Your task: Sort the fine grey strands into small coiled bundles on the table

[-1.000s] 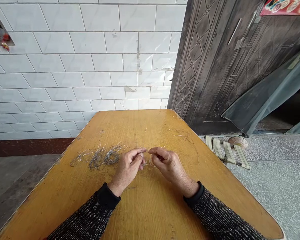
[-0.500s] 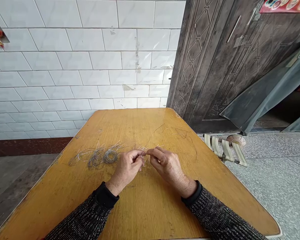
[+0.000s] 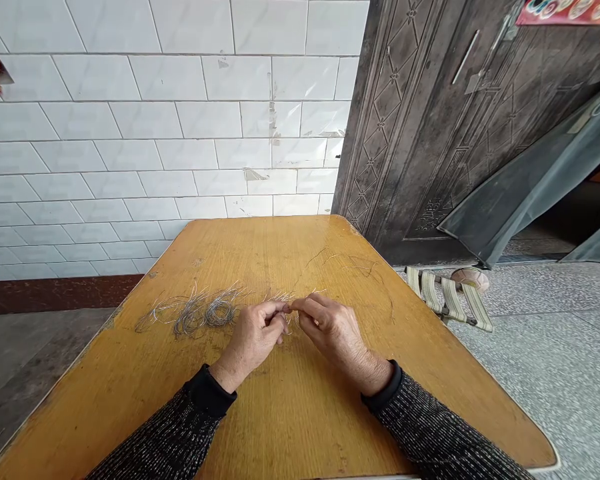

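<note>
My left hand [image 3: 257,333] and my right hand [image 3: 333,330] meet over the middle of the wooden table [image 3: 280,427], fingertips nearly touching. Both are closed in a pinch. Whatever lies between the fingertips is too small to make out; thin wire ends [image 3: 280,297] show just behind them. To the left of my left hand lies a round coil of thin grey wire [image 3: 221,311]. Beside it is a looser tangle of wire [image 3: 190,317], with pale strands [image 3: 163,308] spreading farther left.
Thin dark strands [image 3: 363,267] lie at the table's far right. A white tiled wall [image 3: 205,120] stands behind the table, next to a dark carved door [image 3: 430,133]. On the floor at right is a low stool with striped straps [image 3: 450,298], near a grey curtain [image 3: 530,193].
The whole view has shifted very slightly to the left. Both hands keep nearly the same pinched pose, and the wires on the table lie as before.
</note>
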`<state>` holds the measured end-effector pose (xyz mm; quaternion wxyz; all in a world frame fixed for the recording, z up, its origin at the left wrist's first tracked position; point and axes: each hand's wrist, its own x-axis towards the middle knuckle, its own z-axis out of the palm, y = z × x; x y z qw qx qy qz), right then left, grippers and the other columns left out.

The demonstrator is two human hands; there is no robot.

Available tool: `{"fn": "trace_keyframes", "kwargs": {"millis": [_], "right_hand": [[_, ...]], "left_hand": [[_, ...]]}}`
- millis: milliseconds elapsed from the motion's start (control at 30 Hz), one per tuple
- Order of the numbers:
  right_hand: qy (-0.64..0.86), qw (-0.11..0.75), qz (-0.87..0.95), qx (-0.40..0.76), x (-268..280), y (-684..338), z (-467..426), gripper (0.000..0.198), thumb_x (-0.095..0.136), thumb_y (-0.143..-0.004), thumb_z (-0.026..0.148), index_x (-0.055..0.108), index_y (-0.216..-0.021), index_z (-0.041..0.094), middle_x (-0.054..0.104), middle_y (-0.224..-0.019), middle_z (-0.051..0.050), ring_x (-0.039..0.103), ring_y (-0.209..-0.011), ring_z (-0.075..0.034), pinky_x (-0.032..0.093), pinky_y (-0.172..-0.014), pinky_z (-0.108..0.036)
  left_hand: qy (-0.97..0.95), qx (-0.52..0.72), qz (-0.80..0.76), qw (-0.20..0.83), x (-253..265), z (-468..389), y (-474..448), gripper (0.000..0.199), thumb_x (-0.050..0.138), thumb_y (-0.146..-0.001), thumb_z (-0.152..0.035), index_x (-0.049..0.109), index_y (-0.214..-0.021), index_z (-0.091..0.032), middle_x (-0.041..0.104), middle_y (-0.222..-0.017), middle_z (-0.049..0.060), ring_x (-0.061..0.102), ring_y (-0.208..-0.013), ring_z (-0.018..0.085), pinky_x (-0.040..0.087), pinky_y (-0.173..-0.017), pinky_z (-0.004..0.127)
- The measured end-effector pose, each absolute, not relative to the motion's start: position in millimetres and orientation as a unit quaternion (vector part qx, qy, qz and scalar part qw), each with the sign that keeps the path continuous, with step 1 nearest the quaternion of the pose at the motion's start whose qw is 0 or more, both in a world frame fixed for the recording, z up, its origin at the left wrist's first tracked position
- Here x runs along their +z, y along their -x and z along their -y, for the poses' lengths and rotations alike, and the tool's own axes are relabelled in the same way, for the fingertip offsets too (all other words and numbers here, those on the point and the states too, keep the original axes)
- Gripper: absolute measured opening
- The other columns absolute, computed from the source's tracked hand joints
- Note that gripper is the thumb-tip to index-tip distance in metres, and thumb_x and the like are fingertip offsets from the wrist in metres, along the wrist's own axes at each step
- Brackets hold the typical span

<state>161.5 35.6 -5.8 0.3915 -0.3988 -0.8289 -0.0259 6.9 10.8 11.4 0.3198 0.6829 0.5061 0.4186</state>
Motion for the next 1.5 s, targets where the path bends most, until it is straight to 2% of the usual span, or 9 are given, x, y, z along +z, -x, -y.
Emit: {"fn": "trace_keyframes", "kwargs": {"millis": [100, 400, 567, 767, 867, 933, 1100, 1300, 1500], "right_hand": [[0.403, 0.387, 0.829, -0.020, -6, -161, -35, 0.022, 0.044, -0.081, 0.013, 0.065, -0.082, 0.021, 0.063, -0.069, -0.001, 0.055, -0.058, -0.010, 0.029, -0.050, -0.020], [0.395, 0.386, 0.834, 0.004, -7, -161, -37, 0.021, 0.044, -0.081, 0.012, 0.064, -0.080, 0.020, 0.064, -0.070, -0.001, 0.056, -0.059, -0.011, 0.032, -0.052, -0.020], [0.392, 0.388, 0.834, 0.010, -5, -162, -36, 0.019, 0.046, -0.083, 0.016, 0.065, -0.081, 0.020, 0.063, -0.070, -0.002, 0.056, -0.058, -0.011, 0.034, -0.052, -0.020], [0.395, 0.444, 0.793, 0.133, -4, -161, -39, 0.020, 0.045, -0.083, 0.018, 0.063, -0.093, 0.019, 0.066, -0.071, -0.003, 0.059, -0.060, -0.012, 0.042, -0.057, -0.021], [0.390, 0.459, 0.779, 0.176, -3, -161, -41, 0.019, 0.045, -0.082, 0.018, 0.063, -0.089, 0.018, 0.066, -0.070, -0.002, 0.059, -0.060, -0.012, 0.043, -0.056, -0.022], [0.379, 0.456, 0.788, 0.166, -2, -161, -41, 0.019, 0.045, -0.082, 0.018, 0.063, -0.084, 0.019, 0.065, -0.070, -0.002, 0.059, -0.062, -0.013, 0.043, -0.057, -0.022], [0.386, 0.445, 0.801, 0.109, -3, -162, -41, 0.020, 0.043, -0.083, 0.018, 0.063, -0.086, 0.018, 0.065, -0.072, -0.003, 0.058, -0.061, -0.012, 0.041, -0.056, -0.021], [0.393, 0.412, 0.822, 0.016, -4, -163, -39, 0.022, 0.043, -0.084, 0.016, 0.064, -0.084, 0.019, 0.065, -0.072, -0.003, 0.058, -0.061, -0.012, 0.037, -0.055, -0.020], [0.397, 0.384, 0.833, -0.020, -2, -163, -37, 0.020, 0.045, -0.082, 0.014, 0.064, -0.083, 0.019, 0.065, -0.073, -0.002, 0.057, -0.060, -0.011, 0.033, -0.053, -0.020]], "left_hand": [[-0.686, 0.409, -0.509, 0.320, 12, -11, -7, 0.019, 0.042, -0.074, -0.015, 0.059, -0.065, -0.017, 0.052, -0.054, -0.003, 0.049, -0.043, 0.009, 0.038, -0.046, 0.022], [-0.685, 0.396, -0.510, 0.337, 12, -11, -7, 0.017, 0.042, -0.072, -0.012, 0.059, -0.073, -0.017, 0.055, -0.054, -0.003, 0.051, -0.044, 0.010, 0.039, -0.047, 0.022], [-0.673, 0.417, -0.482, 0.376, 16, -10, -8, 0.023, 0.046, -0.079, -0.027, 0.056, -0.062, -0.017, 0.056, -0.057, -0.001, 0.052, -0.048, 0.010, 0.042, -0.050, 0.023], [-0.596, 0.450, -0.509, 0.429, 14, -12, -5, 0.022, 0.047, -0.079, -0.031, 0.059, -0.071, -0.015, 0.058, -0.060, 0.001, 0.054, -0.048, 0.010, 0.041, -0.046, 0.022], [-0.598, 0.451, -0.506, 0.429, 11, -13, -4, 0.024, 0.047, -0.080, -0.033, 0.060, -0.072, -0.014, 0.059, -0.062, 0.001, 0.055, -0.049, 0.010, 0.042, -0.047, 0.022], [-0.602, 0.453, -0.504, 0.422, 10, -14, -4, 0.024, 0.048, -0.080, -0.034, 0.060, -0.070, -0.014, 0.059, -0.061, 0.002, 0.055, -0.048, 0.010, 0.042, -0.047, 0.022], [-0.593, 0.475, -0.506, 0.407, 7, -16, -3, 0.027, 0.051, -0.079, -0.037, 0.064, -0.077, -0.014, 0.060, -0.061, 0.002, 0.053, -0.049, 0.010, 0.041, -0.046, 0.022], [-0.638, 0.473, -0.511, 0.329, 3, -16, -2, 0.029, 0.051, -0.080, -0.038, 0.068, -0.081, -0.015, 0.062, -0.061, 0.004, 0.056, -0.054, 0.014, 0.044, -0.049, 0.023], [-0.648, 0.478, -0.519, 0.288, -3, -17, -2, 0.027, 0.049, -0.082, -0.034, 0.068, -0.089, -0.016, 0.066, -0.069, 0.006, 0.058, -0.055, 0.015, 0.045, -0.052, 0.025]]}}
